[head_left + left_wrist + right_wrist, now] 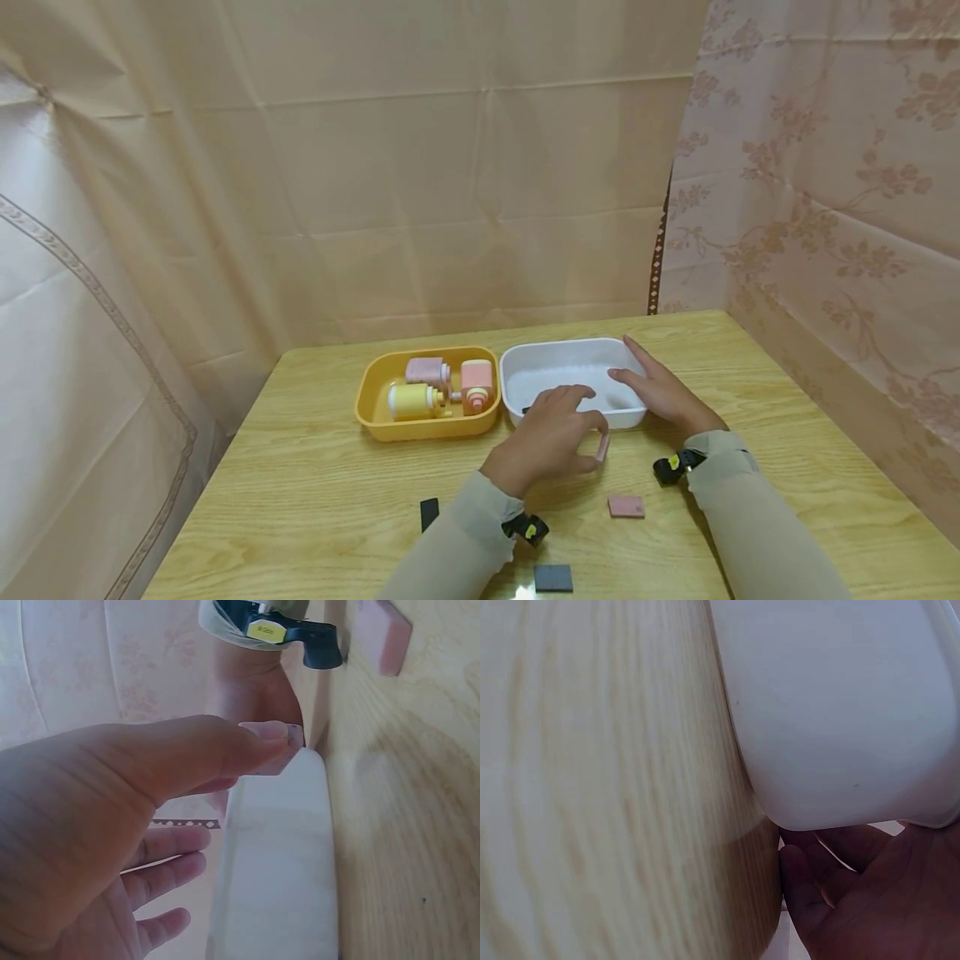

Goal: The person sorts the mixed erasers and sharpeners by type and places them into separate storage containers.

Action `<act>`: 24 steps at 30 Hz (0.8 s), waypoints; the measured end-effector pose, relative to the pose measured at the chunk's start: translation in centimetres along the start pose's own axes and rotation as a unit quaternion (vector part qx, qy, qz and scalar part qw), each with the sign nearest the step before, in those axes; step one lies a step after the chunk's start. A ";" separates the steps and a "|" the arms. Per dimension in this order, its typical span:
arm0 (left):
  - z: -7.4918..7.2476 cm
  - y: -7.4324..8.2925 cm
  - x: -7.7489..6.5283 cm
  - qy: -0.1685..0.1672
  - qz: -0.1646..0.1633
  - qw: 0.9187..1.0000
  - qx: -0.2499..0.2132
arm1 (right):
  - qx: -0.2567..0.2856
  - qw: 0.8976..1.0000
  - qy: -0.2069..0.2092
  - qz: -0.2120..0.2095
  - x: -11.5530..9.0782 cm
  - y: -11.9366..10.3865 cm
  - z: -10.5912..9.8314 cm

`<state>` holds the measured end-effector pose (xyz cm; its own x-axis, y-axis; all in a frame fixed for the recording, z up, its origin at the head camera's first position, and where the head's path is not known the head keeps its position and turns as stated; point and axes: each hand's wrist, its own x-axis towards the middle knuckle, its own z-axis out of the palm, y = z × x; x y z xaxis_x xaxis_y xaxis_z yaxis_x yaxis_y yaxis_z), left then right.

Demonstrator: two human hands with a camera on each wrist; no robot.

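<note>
My left hand (543, 437) pinches a small flat pink block (603, 448) between thumb and index finger, its other fingers spread apart. That block is just in front of the white plastic bin (547, 371), near its front wall. In the left wrist view the thumb lies along one face of the pink block (291, 754). My right hand (663, 396) grips the right end of the bin, thumb over the rim and the other fingers outside. The right wrist view has these fingers (799, 877) beside the bin's end wall. A bit of something black (526, 410) shows in the bin, mostly hidden by the left hand.
Left of the white bin stands a yellow bin (423, 432) holding a purple bottle (426, 370), a yellow bottle (410, 402) and a pink bottle (477, 377). On the wooden table lie another pink block (626, 507), a dark grey block (553, 578) and a black block (429, 512).
</note>
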<state>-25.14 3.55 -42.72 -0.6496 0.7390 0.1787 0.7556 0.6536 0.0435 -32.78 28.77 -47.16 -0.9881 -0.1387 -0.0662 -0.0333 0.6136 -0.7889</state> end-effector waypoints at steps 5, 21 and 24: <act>-0.5 0.0 0.0 0.014 -0.007 1.000 -0.001 | 0.000 1.000 0.001 -0.004 0.0 0.0 0.0; -1.3 -1.0 -0.1 0.080 -0.032 0.996 -0.026 | -0.009 1.000 0.002 -0.008 0.3 0.3 0.0; -1.4 -1.3 -0.1 0.100 -0.042 0.994 -0.027 | -0.004 1.000 0.002 -0.004 0.3 0.3 0.0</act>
<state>-25.91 2.40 -41.43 -0.6845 0.6313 0.3645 0.7067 0.6974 0.1191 -33.07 28.90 -47.38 -0.9883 -0.1415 -0.0574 -0.0430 0.6185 -0.7846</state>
